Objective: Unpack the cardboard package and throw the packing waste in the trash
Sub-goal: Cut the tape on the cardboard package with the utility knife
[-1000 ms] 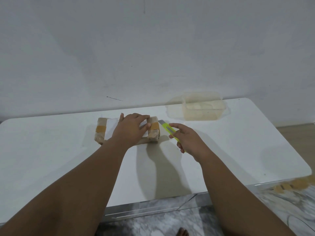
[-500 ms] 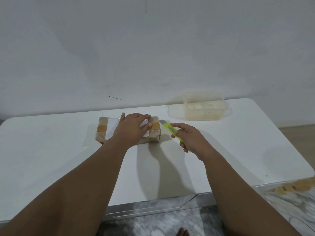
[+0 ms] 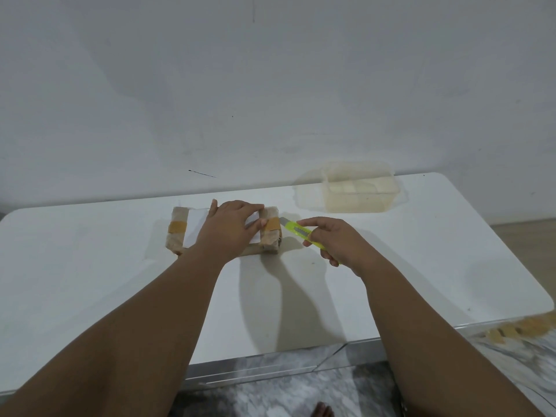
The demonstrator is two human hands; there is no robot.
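A small cardboard package, wrapped in brown tape with a white label on top, lies on the white table. My left hand rests flat on its top, pressing it down, fingers curled over the far right edge. My right hand grips a yellow-green utility knife. The knife's blade tip sits at the package's right end, beside an orange tape strip.
A clear plastic container stands at the back right of the table, near the wall. Orange scraps lie on the marbled floor at the lower right. A bare toe shows below the table's front edge.
The right hand with the knife has drifted slightly to the right and back; the blade stays at the package's right end. The left hand keeps its place on the package.
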